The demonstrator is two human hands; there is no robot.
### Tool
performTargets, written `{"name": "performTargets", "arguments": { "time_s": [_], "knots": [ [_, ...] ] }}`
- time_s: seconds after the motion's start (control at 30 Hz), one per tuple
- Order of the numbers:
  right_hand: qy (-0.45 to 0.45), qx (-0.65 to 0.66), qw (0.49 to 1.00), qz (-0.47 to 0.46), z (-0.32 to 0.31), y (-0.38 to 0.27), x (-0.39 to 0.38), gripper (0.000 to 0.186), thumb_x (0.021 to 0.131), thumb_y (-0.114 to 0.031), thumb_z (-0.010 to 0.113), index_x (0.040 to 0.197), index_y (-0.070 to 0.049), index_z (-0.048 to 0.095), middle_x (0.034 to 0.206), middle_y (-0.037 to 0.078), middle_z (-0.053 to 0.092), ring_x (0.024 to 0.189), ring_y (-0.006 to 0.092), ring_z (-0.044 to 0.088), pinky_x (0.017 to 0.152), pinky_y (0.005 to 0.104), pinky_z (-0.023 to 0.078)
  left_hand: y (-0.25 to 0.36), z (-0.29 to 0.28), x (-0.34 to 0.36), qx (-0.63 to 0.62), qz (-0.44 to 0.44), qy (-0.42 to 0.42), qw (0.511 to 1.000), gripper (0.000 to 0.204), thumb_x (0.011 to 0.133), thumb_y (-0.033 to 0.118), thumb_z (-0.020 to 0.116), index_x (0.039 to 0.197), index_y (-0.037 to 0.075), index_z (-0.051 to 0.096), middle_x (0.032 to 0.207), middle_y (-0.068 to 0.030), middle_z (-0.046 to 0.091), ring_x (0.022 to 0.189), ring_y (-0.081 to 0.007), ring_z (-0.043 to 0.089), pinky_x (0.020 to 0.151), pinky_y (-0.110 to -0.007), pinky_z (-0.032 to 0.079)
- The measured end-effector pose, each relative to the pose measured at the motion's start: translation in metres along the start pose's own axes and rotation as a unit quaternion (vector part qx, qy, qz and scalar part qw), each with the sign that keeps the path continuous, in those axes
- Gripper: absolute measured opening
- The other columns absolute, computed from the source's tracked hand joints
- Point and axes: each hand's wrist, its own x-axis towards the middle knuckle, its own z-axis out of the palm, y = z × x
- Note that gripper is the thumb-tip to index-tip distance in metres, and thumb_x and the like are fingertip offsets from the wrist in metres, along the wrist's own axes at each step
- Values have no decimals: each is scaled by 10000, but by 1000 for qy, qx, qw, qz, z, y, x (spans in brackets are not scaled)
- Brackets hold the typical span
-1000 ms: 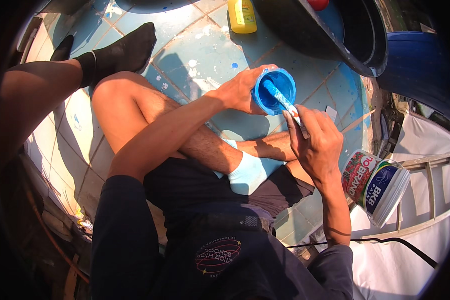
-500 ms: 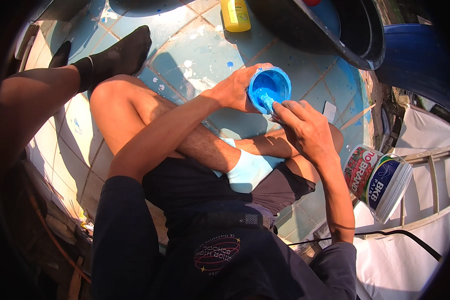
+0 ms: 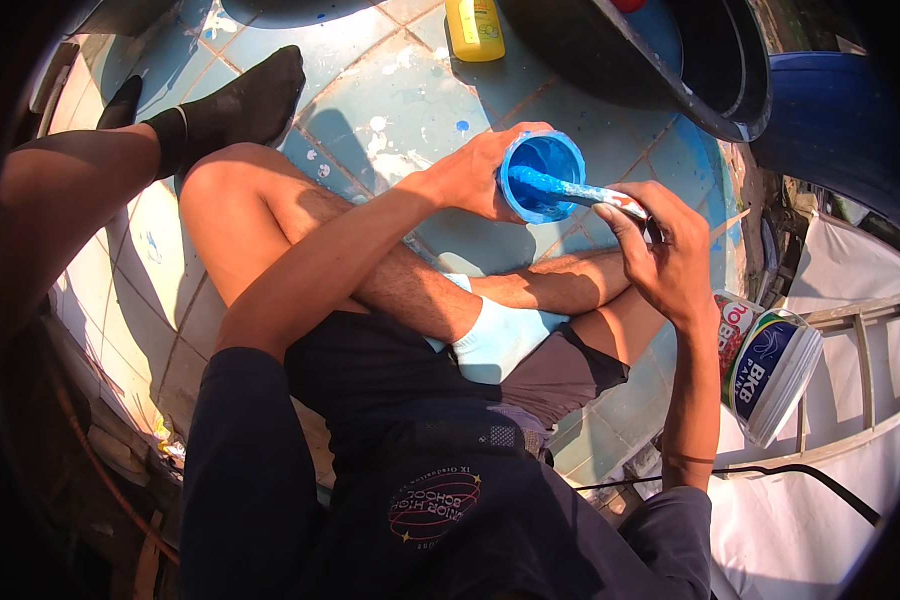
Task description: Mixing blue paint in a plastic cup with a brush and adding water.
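Note:
My left hand (image 3: 482,174) is wrapped round a blue cup (image 3: 573,150), tilted so its mouth faces me. Blue paint (image 3: 547,160) coats its inside walls. A paint-smeared stick (image 3: 582,193), its outer end white and red, reaches into the cup; the end inside is thick with blue paint, so its exact kind is unclear. The outer end is pinched between the thumb and fingers of my right hand (image 3: 670,250), just right of the cup. Both hands are above my crossed legs.
Blue floor tiles (image 3: 370,90) carry white and blue paint spots. A yellow bottle (image 3: 475,30) stands ahead, beside a large black basin (image 3: 610,60). A labelled paint bucket (image 3: 765,370) lies tilted at right, near a blue barrel (image 3: 830,130). Another person's socked foot (image 3: 250,95) rests at left.
My right hand has moved right and swung the stick to a flatter angle across the cup's rim, showing its white and red end. The left hand and cup have barely moved.

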Motion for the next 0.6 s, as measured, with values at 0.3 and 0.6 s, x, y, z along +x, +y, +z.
{"name": "performTargets", "arguments": {
  "time_s": [0.3,0.6],
  "knots": [
    [3,70,994,80,39,18,14,156,891,-148,736,941,-5,704,753,120,650,602,190,575,569,306,455,1,-2,-1,-7,2,-8,1000,939,585,287,953,1372,92,481,1335,-114,589,1186,-285,625,1007,-388,512],
    [65,-77,991,-86,62,14,-9,243,803,-88,785,1013,-55,668,856,82,661,750,252,650,638,352,523,-6,1,-3,20,17,16,1000,1001,586,284,946,1411,78,417,1283,-142,623,1118,-318,656,967,-399,532]
  ]
}}
